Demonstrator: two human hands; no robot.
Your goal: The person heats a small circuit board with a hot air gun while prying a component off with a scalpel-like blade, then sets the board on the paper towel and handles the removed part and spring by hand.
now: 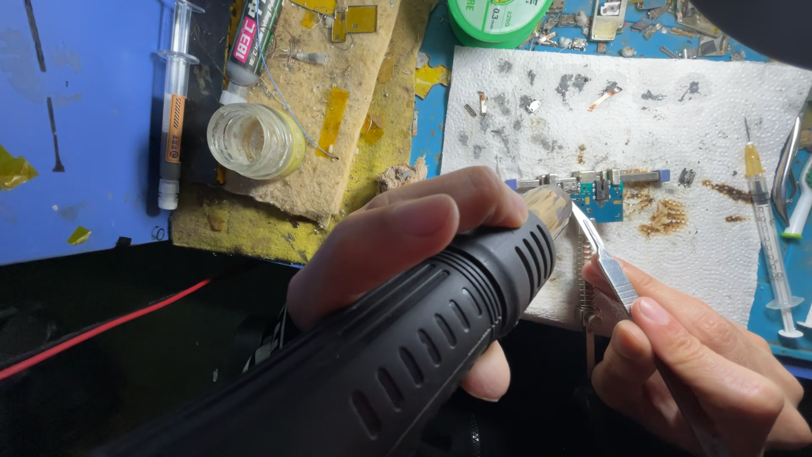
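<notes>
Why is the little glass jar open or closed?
Open: the glass jar stands upright with no lid on, so you see down inside.

Three syringes (173,101), perhaps a fourth; one glass jar (252,140), one hot-air gun (406,338), one tweezers (605,262).

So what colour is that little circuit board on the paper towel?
The circuit board is blue, seen in the head view.

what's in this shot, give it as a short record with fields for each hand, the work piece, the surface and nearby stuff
left hand: left hand wraps a black hot-air tool, nozzle aimed at the board
right hand: right hand pinches metal tweezers, tips reaching the board
work piece: small blue circuit board
surface: stained white paper towel on a blue mat
nearby: glass jar, syringe, green solder spool
</notes>
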